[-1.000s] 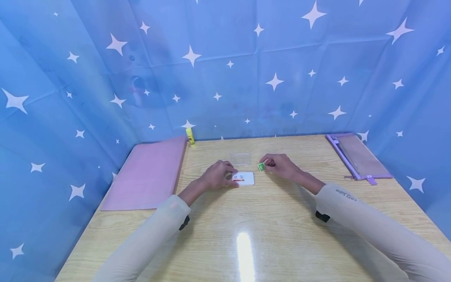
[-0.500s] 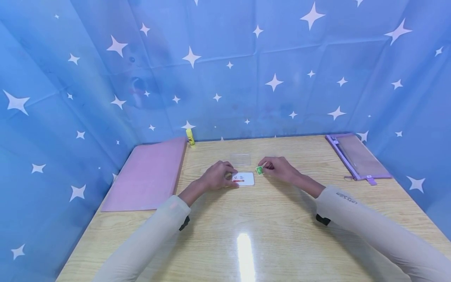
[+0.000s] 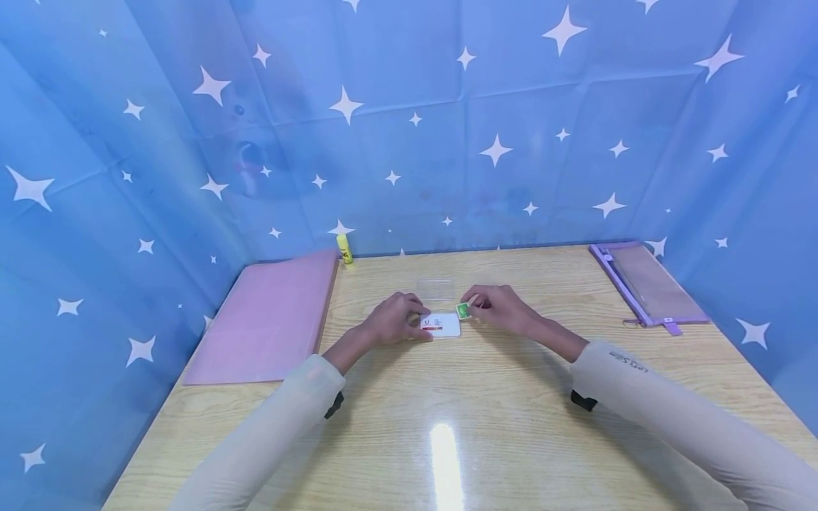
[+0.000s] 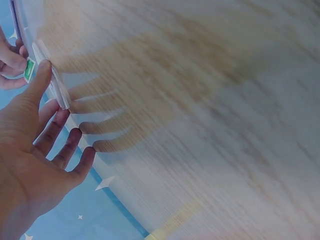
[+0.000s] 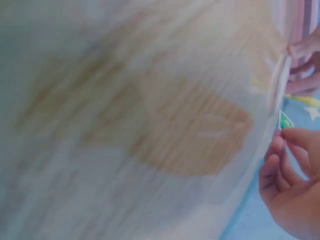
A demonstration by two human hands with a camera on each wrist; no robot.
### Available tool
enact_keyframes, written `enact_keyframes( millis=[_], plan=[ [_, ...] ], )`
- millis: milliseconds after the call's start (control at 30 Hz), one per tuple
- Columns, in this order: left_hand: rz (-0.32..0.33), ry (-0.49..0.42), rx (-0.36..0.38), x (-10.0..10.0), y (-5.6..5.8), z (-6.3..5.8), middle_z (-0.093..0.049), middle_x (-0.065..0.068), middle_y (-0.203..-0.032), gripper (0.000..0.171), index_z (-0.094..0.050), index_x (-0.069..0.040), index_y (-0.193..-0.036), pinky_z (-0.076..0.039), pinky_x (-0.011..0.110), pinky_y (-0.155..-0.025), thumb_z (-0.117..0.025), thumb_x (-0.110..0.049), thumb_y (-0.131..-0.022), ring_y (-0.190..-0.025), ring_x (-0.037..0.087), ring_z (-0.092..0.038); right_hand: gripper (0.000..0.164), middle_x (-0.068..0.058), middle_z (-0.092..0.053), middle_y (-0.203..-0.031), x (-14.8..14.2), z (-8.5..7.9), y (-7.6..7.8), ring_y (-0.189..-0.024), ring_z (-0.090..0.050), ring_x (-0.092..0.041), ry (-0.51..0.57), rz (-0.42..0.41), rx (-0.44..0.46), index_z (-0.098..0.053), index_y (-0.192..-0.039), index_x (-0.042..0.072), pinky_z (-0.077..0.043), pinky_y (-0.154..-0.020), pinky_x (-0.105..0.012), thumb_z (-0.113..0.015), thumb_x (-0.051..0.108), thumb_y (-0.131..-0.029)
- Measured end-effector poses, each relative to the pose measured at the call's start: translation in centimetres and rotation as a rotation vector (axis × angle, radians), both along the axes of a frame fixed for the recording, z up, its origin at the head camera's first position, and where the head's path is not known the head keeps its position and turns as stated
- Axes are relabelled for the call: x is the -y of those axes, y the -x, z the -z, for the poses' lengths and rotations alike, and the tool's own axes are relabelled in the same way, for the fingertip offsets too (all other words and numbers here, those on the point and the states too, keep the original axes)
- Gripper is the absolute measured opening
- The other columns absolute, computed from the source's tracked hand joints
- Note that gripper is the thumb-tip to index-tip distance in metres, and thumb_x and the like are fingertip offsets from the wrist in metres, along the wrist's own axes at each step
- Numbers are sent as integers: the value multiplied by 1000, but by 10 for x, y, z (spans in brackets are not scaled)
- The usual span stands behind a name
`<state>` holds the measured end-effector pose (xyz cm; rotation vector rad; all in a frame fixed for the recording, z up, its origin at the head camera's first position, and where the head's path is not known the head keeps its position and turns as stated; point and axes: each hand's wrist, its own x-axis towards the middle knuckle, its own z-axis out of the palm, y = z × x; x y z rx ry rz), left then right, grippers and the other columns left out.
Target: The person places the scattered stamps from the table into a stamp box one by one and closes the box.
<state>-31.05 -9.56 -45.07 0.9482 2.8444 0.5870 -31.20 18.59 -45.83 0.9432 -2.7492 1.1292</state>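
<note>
A flat white rectangular case (image 3: pixel 451 325) with rounded corners and red and dark print lies on the table. My left hand (image 3: pixel 391 318) grips its left end, thumb on the near edge and fingertips at the far one. In the left wrist view the case (image 4: pixel 60 89) shows edge-on, clear-sided, with the outer fingers (image 4: pixel 85 162) spread beside it. My right hand (image 3: pixel 500 308) pinches a small green square with a white border (image 3: pixel 463 311), right at the case's right end. The right wrist view shows the green square (image 5: pixel 286 120) between thumb and fingertips.
Just behind the case lies a clear plastic rectangle (image 3: pixel 436 289). A pink folder (image 3: pixel 268 319) occupies the left side, with a yellow glue stick (image 3: pixel 345 248) standing at the back. A purple-edged zip pouch (image 3: pixel 658 284) lies at right. Blue star-patterned curtains (image 3: pixel 409 128) enclose the table (image 3: pixel 383 440).
My right hand has moved left with the green square, from a short gap away up to the case's right end. The left hand and the case have stayed in place.
</note>
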Motion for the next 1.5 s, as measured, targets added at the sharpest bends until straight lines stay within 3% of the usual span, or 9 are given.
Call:
enact_keyframes(
  millis=[500,867,1133,1500],
  plan=[
    [-6,1,20,0,1,1,-69,5,-129,56,-73,-11,-131,-50,34,-97,-86,-41,-86,-114,20,-60,13,-11,-78,-91,21,-7,-10,-74,-72,-19,10,0,61,-73,-110,1,-49,-59,-24,-71,1,-96],
    [-2,-4,18,0,1,1,-70,5,-129,56,-73,-10,-131,-50,34,-99,-86,-40,-85,-115,20,-61,10,-5,-76,-86,29,1,-10,-68,-66,-8,-44,23,58,-73,-105,3,-50,-58,-23,-72,4,-95],
    [-3,-7,18,0,0,1,-70,6,-129,57,-72,-10,-131,-50,33,-99,-87,-40,-85,-115,21,-61,10,-5,-72,-87,29,5,-9,-73,-64,-11,-41,22,66,-72,-103,0,-49,-62,-22,-72,0,-92],
    [9,5,12,1,1,2,-69,6,-129,57,-72,-10,-132,-50,34,-100,-86,-41,-86,-116,21,-61,6,-4,-72,-89,29,6,-10,-70,-61,-9,-42,-1,56,-74,-99,2,-46,-58,-22,-70,0,-95]
  ],
)
